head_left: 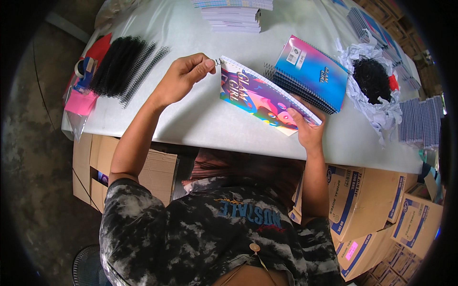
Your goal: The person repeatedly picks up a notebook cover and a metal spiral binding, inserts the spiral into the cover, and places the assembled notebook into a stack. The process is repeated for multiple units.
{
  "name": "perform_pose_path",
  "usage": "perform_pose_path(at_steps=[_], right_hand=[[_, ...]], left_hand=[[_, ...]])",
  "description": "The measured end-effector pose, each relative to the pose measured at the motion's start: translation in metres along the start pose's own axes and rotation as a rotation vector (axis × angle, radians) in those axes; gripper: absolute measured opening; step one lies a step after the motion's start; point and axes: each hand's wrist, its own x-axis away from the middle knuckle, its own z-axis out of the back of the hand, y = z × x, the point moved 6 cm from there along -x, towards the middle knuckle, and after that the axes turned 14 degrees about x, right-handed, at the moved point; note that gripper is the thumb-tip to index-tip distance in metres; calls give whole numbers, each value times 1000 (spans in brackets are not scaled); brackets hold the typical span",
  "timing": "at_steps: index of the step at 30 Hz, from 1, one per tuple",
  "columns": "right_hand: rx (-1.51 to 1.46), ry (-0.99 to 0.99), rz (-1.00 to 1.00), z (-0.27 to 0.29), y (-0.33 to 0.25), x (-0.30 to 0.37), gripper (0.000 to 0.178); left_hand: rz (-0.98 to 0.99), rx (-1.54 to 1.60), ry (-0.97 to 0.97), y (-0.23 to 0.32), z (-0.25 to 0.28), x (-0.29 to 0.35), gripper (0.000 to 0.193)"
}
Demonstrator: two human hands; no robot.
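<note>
Above the white-covered table (191, 126), my right hand (309, 128) grips the right end of an unbound-looking notebook (257, 97) with a colourful purple, pink and blue cover. A row of punched holes runs along its upper edge. At its left corner my left hand (193, 71), thumb and fingers pinched, holds the end of a thin black spiral wire (217, 61). How much wire is in the holes is too small to tell. Just beyond my right hand lies a pile of spiral-bound notebooks (317, 71) with blue and pink covers.
To the left lie a bundle of black spiral wires (119, 66), a tape roll (79, 67) and a pink pad (80, 103). Paper stacks stand at the far edge (234, 19) and right (421, 123). Tangled black wire (372, 80) sits in crumpled paper. Cardboard boxes (367, 200) stand below.
</note>
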Motion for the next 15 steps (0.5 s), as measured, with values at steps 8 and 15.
perform_pose_path(at_steps=[8,15], right_hand=[[-21,48,14,1,5,3,24],[82,78,9,13,1,1,25]], left_hand=[[350,264,-217,-6,1,-7,46],[-211,-238,406,-44,25,8,31]])
